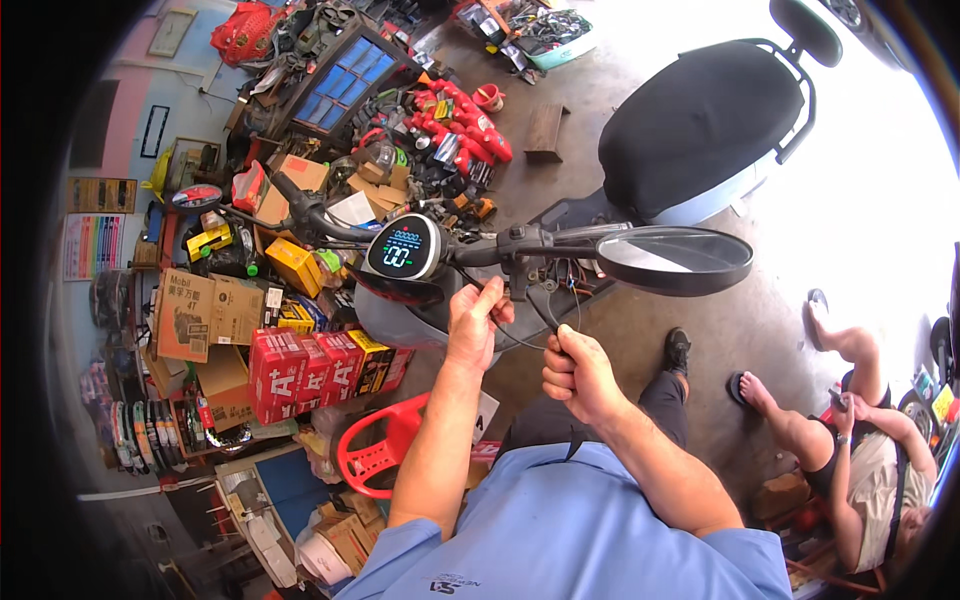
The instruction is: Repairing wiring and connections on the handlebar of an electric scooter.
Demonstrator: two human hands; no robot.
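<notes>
Scooter: beyond the hands; its handlebar could swing if the cable is tugged hard.
Brown cartons: stacked at left, contents hidden.
Red boxes: in a row, near left, contents unseen.
Teal tray: far, heaped with loose parts too small to identify.
Right hand: clamped on the black cable.
Left hand: fingers curled beneath the handlebar; whether they pinch anything, I cannot tell.
Black cable: near side of the handlebar; a sharp bend could kink it, a loose grip drop it.
</notes>
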